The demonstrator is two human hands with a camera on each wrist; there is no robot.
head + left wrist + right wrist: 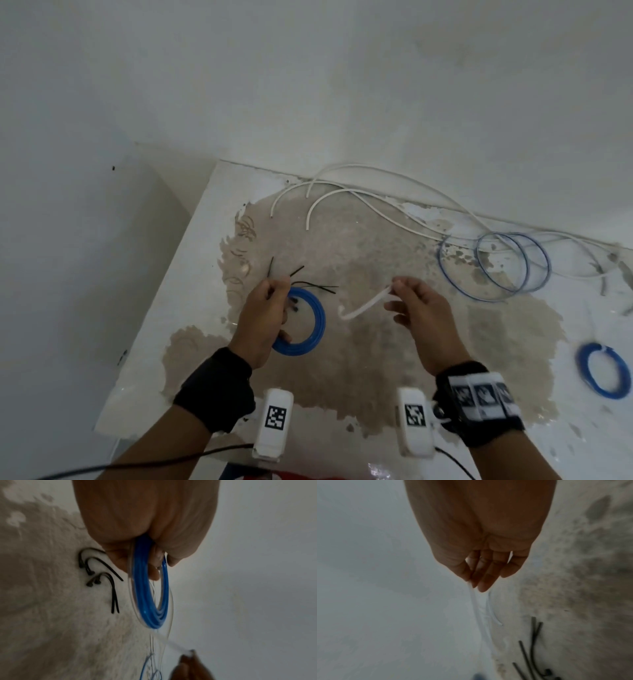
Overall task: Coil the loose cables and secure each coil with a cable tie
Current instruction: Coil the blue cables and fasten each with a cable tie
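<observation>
Head view shows the left hand gripping a springy, light blue plastic cable coil above the bench, best clamped across all turns, while the right hand pinches a thin, bendy translucent white cable tie.

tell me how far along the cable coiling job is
Done, apparently: one small blue coil lies at the table's right; its tie isn't clear. In hand: the left hand grips a blue coil; the right hand pinches a white strip, possibly a tie. Left: loose blue loops, white cables, black ties.
</observation>
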